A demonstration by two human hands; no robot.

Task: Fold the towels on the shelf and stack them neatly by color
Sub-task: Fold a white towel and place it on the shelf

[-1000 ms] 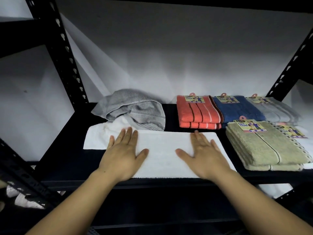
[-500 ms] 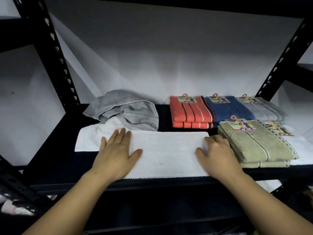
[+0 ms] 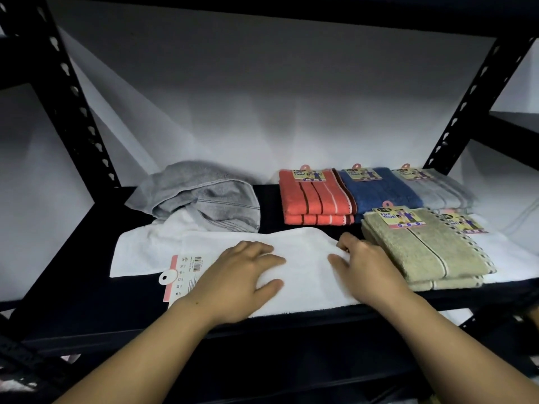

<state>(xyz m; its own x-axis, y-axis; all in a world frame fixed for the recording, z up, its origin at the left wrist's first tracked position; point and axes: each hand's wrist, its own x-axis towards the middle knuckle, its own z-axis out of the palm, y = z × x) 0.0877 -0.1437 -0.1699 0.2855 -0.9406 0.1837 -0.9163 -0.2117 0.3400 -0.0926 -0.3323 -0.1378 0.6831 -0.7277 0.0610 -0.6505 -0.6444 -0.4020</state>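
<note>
Head view: the white towel (image 3: 306, 269) lies flat at the front of the shelf (image 3: 87, 310), half folded, probably placed there for working room. The left hand (image 3: 236, 275) rests on it, fingers loosely bent, apparently pinning the fold. The right hand (image 3: 364, 266) pinches the towel's right edge, wrist low, beside the folded olive towel (image 3: 431, 252). The crumpled grey towel (image 3: 201, 196) waits behind.

The picture is dim. Soft light falls on the white wall (image 3: 291, 118) behind, and the corners go dark. The black shelf posts (image 3: 67, 91) bend at the edges. Both hands look a little blurry.
</note>
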